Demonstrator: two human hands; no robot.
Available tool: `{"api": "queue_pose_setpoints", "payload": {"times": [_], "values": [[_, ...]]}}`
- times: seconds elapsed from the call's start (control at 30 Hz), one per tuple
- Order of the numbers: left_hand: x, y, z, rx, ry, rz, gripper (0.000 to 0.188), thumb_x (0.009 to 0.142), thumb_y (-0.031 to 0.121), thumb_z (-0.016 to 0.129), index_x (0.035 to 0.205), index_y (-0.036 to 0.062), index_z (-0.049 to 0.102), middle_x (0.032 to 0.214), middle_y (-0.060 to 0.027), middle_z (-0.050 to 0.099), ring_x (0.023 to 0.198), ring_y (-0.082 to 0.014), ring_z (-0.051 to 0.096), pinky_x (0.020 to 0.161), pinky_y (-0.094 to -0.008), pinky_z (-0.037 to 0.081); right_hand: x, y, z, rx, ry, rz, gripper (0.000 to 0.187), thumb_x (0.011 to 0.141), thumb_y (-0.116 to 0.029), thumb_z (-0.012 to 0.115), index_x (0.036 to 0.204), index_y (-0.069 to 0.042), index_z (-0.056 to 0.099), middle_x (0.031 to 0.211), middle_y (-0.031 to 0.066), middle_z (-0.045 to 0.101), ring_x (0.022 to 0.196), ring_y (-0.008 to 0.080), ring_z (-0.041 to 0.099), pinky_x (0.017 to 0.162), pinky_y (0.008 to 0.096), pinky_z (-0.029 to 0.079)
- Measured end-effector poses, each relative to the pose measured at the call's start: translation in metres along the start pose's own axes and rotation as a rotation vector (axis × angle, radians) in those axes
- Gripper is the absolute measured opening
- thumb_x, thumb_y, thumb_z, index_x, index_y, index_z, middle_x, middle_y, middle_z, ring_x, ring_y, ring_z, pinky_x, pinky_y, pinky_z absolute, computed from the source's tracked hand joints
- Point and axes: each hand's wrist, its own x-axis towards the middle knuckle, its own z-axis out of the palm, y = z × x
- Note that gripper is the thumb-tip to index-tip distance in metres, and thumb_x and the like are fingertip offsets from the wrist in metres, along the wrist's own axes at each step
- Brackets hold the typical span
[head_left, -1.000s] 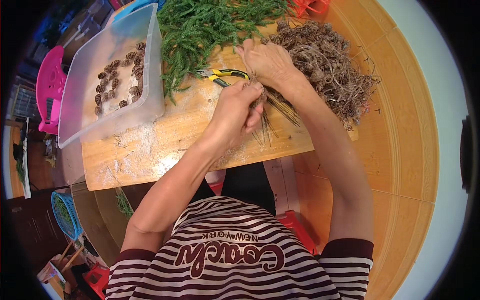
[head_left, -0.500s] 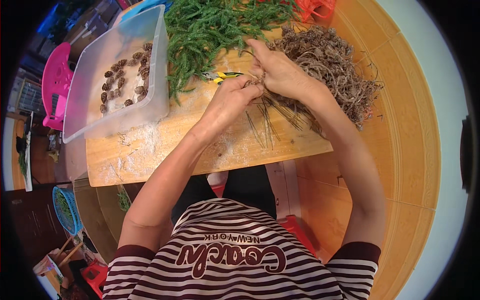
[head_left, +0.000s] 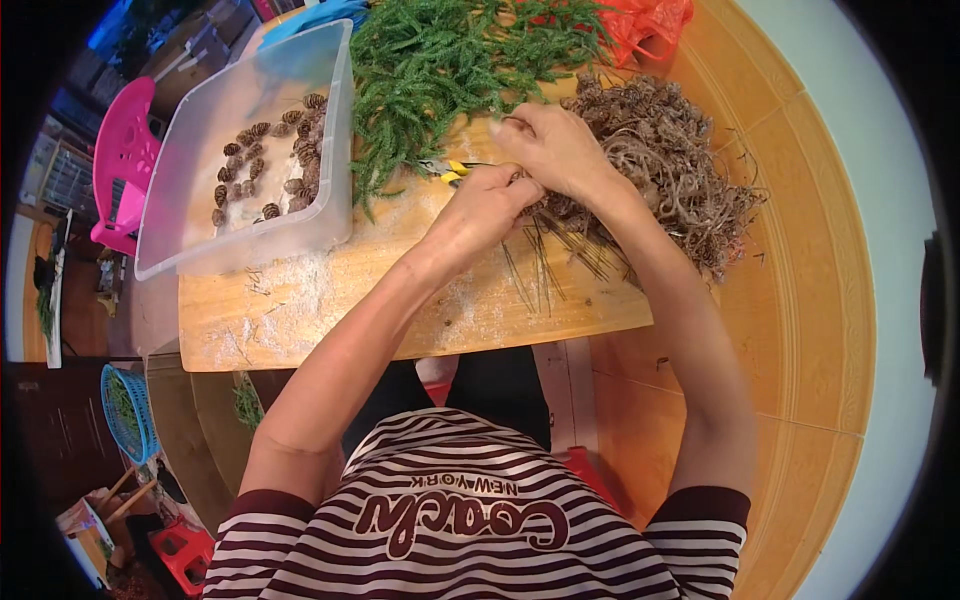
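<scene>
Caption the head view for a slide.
Left hand pinching a wiry brown piece beside the right hand, over a yellowish wooden table with a translucent plastic bin of brown cones.

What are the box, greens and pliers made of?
The box looks like smooth, cloudy plastic: light passes through. The greens could be plastic, evenly green and a bit shiny, or real. The pliers look metal at the grey tip, maybe plastic or rubber where bright yellow.
</scene>
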Motion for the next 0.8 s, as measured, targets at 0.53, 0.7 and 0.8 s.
{"api": "queue_pose_setpoints", "payload": {"times": [0.53, 0.7, 0.8], "values": [[-0.018, -0.006, 0.020, -0.376, 0.046, -0.135, 0.017, 0.092, 0.023, 0.052, 0.082, 0.0100, 0.048, 0.061, 0.0026, 0.045, 0.039, -0.0032, 0.028, 0.035, -0.0200, 0.019, 0.005, 0.015, 0.020, -0.210, 0.318, -0.169, 0.044, 0.093, -0.042, 0.044, 0.080, -0.004, 0.062, 0.062, 0.0191, 0.059, 0.060, 0.0344, 0.060, 0.057, 0.0440, 0.048], [-0.027, -0.019, 0.030, 0.073, 0.097, 0.110, 0.016, 0.092, 0.023, 0.052, 0.087, 0.0082, 0.053, 0.062, 0.0033, 0.046, 0.045, -0.0043, 0.036, 0.041, -0.0195, 0.030, 0.008, 0.019, 0.021, -0.209, 0.422, -0.237, 0.035, 0.092, -0.034, 0.050, 0.081, -0.004, 0.063, 0.068, 0.0202, 0.060, 0.063, 0.0356, 0.060, 0.056, 0.0430, 0.046], [-0.035, -0.023, 0.035, 0.247, 0.084, 0.178, 0.018, 0.092, 0.023, 0.052, 0.090, 0.0061, 0.056, 0.064, 0.0017, 0.050, 0.052, -0.0055, 0.043, 0.047, -0.0209, 0.035, 0.006, 0.030, 0.005, -0.065, 0.576, -0.301, 0.033, 0.093, -0.032, 0.051, 0.082, -0.003, 0.063, 0.065, 0.0153, 0.061, 0.059, 0.0311, 0.060, 0.055, 0.0394, 0.046]]}}
